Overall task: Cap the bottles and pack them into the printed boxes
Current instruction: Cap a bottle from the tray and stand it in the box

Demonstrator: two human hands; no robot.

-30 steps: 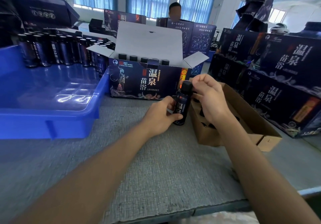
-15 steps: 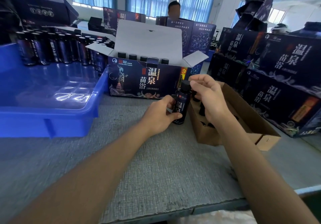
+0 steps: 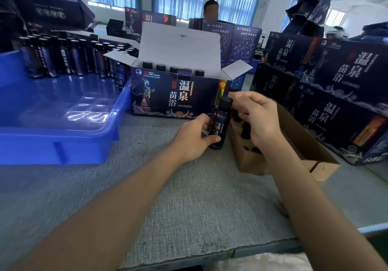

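Head view: the job looks to be in mid-run, with one bottle (image 3: 220, 127) in work on the desk (image 3: 189, 197). The left hand (image 3: 194, 137) grips that bottle round its body, holding it upright with its base near or on the desk, just in front of the open box (image 3: 172, 96) and beside the brown carton (image 3: 294, 144). The right hand (image 3: 259, 119) has its fingertips pinched on the black cap (image 3: 225, 102), which sits on the bottle's neck; whether it is fully tight I cannot tell, so I judge the capping step to be under way or nearly done. Packed so far: a row of capped tops (image 3: 160, 67) shows above the front wall of the box, whose lid and side flaps stand open; how many places are free behind that wall is hidden. To the right, closed boxes (image 3: 336, 94) are stacked, presumably finished. Left to do: many bottles stand in rows (image 3: 63, 58) at the far end of the blue tray (image 3: 63, 140), several with pale tops that suggest no caps yet, though the blur leaves this unsure. Dark loose caps (image 3: 245, 130) lie in the carton, ready to hand. The held bottle has yet to go into the box, and the box has yet to be closed.
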